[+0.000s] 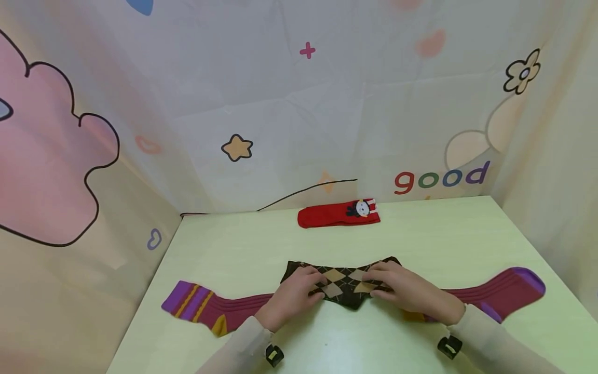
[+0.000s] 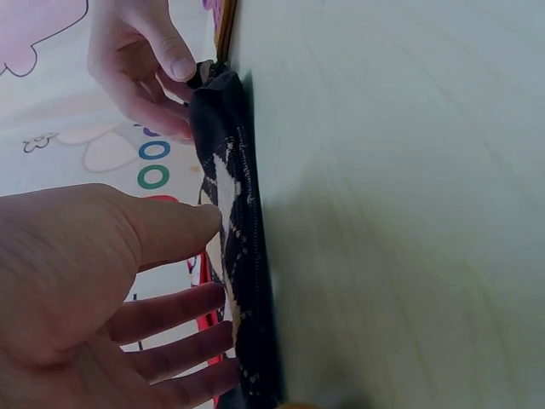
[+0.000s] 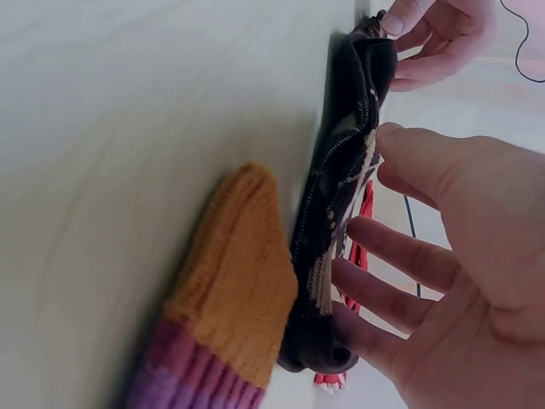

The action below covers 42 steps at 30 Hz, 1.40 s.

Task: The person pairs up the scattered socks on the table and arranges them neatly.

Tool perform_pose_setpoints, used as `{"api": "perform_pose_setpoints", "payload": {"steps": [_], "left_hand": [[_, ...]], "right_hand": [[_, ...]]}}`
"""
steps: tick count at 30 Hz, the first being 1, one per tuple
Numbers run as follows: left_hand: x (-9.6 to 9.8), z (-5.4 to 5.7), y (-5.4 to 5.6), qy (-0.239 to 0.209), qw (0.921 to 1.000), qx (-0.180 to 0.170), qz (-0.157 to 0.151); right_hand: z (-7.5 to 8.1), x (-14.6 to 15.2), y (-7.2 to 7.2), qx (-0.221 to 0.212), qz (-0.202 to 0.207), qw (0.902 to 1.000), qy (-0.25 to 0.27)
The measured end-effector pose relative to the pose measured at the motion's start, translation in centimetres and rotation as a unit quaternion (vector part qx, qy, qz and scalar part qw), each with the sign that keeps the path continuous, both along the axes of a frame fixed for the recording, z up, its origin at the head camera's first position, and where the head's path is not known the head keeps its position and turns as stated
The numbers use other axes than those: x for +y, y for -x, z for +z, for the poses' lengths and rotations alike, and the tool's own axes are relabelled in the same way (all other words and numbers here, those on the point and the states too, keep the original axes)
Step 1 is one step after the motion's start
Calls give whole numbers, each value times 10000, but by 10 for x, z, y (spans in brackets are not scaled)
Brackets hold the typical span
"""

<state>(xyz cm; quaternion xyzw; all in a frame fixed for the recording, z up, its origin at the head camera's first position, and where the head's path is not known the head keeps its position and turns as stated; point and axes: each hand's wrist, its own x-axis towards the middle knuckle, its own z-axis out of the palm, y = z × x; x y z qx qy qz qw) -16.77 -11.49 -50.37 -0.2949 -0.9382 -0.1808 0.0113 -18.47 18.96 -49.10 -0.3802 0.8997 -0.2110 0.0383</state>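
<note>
Argyle sock: here it is, the dark argyle sock (image 1: 347,285) lying crosswise on the pale tabletop (image 1: 252,239), roughly midway between left and right edges, its bent corner pointing toward the person.
Left hand: the left hand (image 1: 296,292) is on the sock's left half, fingers loosely extended, thumb and fingertips touching the patterned cloth; no firm pinch to be seen.
Right hand: and the right hand (image 1: 402,286) mirrors it on the right half, fingers relaxed, tips against the cloth, nothing clenched.
Step in hand: looks like laying and smoothing the sock, a light-fingered job by my reading.
Near edge: the right wrist view catches a raised fold along the seam; best coaxed down with a soft thumb, since a hard shove would likely bunch the knit.
Ends: both dark ends kick up toward the back edge; an even, gentle draw outward from each side should level them without skewing the diamonds.
Elbow room: careful at the sides! One maroon sock (image 1: 229,307) runs from under the left hand toward the left edge, another maroon sock (image 1: 495,296) reaches toward the right edge; a low wrist could drag either.
Back edge: the red sock (image 1: 324,215) lies beside it, well apart from the fingers.
</note>
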Motion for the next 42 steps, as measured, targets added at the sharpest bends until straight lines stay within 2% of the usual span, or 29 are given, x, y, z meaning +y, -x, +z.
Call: {"api": "perform_pose_setpoints", "payload": {"steps": [9, 18, 33, 42], "left_hand": [[1, -3, -1, 137, 9995, 262, -146], [2, -4, -3, 224, 9991, 329, -120], [2, -5, -5, 83, 9998, 188, 1], [2, -3, -2, 191, 9995, 227, -88]], "right_hand": [[-4, -1, -4, 120, 24, 9999, 29], [-8, -3, -8, 396, 7, 9992, 81], [-9, -3, -9, 438, 18, 9990, -22], [-8, -4, -6, 518, 1, 9987, -6]]}}
